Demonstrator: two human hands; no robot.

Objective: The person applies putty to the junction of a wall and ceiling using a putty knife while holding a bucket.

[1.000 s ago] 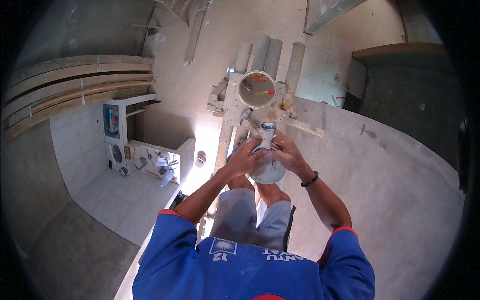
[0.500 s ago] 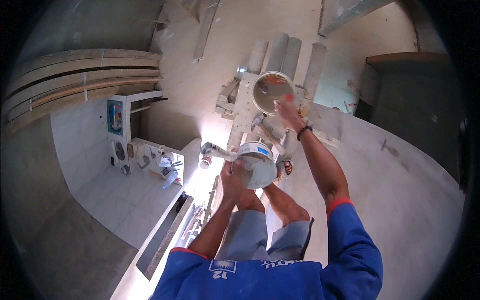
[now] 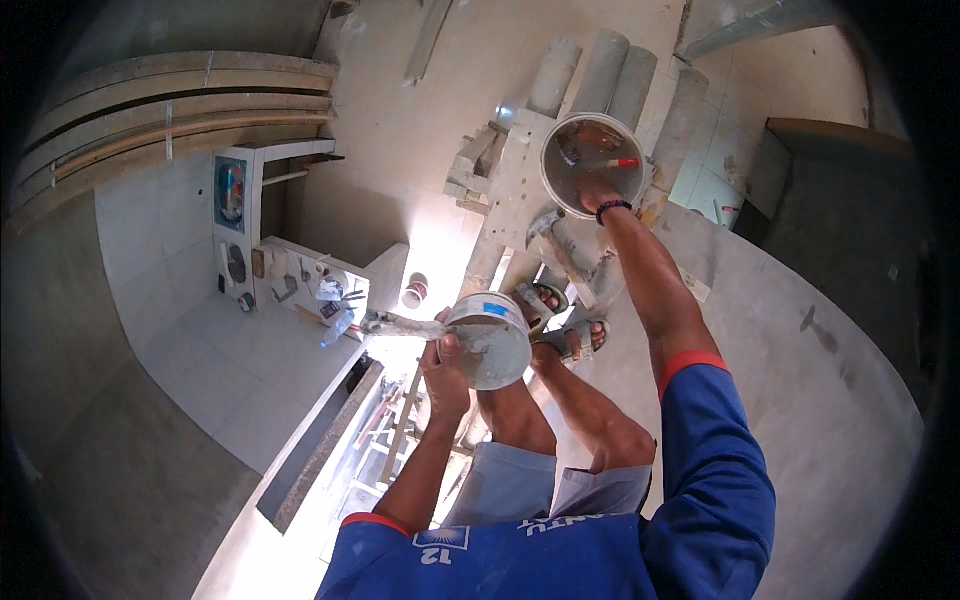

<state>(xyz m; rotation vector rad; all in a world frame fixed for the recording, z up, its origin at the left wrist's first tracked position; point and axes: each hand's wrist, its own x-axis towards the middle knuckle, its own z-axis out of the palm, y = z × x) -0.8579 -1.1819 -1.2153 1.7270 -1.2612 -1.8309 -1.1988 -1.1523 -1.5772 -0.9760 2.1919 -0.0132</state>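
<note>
Grey and crusted, a handle (image 3: 400,325) sticks out left of the left hand (image 3: 446,368), whose fingers clasp the pale pail (image 3: 493,355), best kept steady. Beyond them rightward, the bucket (image 3: 546,172) hides the right hand's (image 3: 597,190) fingertips; their spread I cannot tell.

The tub (image 3: 490,352) is whitish with 1 blue patch (image 3: 495,309), the shirt (image 3: 540,560) blue.

Blown-out glare lower left, dark curved edges

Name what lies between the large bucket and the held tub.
In the head view, a hammer and one sandaled foot show between the large bucket and the tub.
</note>
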